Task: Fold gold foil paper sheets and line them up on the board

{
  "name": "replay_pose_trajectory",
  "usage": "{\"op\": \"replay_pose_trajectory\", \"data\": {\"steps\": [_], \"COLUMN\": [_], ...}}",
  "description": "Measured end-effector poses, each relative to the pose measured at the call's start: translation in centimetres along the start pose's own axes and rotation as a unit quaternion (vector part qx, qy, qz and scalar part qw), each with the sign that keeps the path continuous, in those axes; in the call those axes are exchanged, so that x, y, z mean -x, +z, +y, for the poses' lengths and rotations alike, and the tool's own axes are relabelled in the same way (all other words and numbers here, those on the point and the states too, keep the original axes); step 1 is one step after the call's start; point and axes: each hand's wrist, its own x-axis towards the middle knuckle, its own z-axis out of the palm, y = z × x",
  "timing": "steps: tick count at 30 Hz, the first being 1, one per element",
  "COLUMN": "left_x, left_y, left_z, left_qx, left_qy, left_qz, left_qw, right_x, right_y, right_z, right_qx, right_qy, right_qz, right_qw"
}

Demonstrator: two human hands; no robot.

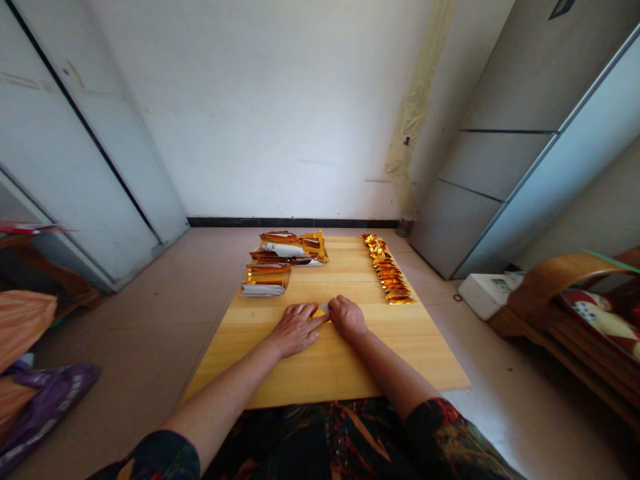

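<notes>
1. In the lower middle of the frame, a small gold-and-grey piece of foil paper lies on the wooden tabletop, between the person's two hands.
2. The left hand rests palm down just left of the foil paper, its fingers loosely spread; the extended index finger reaches along the paper's near edge toward the other hand.
3. The right hand covers the paper's right end with its fingers curled close together; whether they pinch the paper or only press it down, I cannot tell.
4. Left of centre, beyond the left hand, lie a near stack of gold and white sheets and, just behind it, a larger, looser pile of sheets.
5. Right of centre, a row of shiny gold folded pieces runs along the right side of the tabletop, packed closely.
6. A pale wall fills the upper middle; a grey refrigerator stands at upper right.
7. At lower right, a white box sits beside a wooden seat; at lower left lies a purple bag.
</notes>
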Motion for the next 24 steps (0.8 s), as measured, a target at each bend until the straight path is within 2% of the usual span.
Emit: {"op": "replay_pose_trajectory", "data": {"steps": [11,14,20,24], "left_x": [-0.2,-0.3,-0.2,-0.2], "left_y": [-0.5,-0.6,-0.4,-0.2], "left_z": [0.5,0.7,1.0,0.9], "left_qx": [0.002,0.005,0.015,0.015], "left_qy": [-0.009,-0.013,-0.021,-0.023], "left_qz": [-0.005,0.003,0.017,0.014], "left_qw": [1.0,1.0,1.0,1.0], "right_x": [0.0,-0.5,-1.9,-2.0], "right_y": [-0.5,-0.7,-1.5,-2.0], "right_z": [-0.1,0.6,3.3,3.5], "right_qx": [-0.027,-0.073,-0.225,-0.238], "right_qy": [0.016,0.02,-0.027,-0.026], "right_qz": [0.0,-0.01,-0.06,-0.085], "right_qw": [1.0,0.997,0.972,0.967]}}
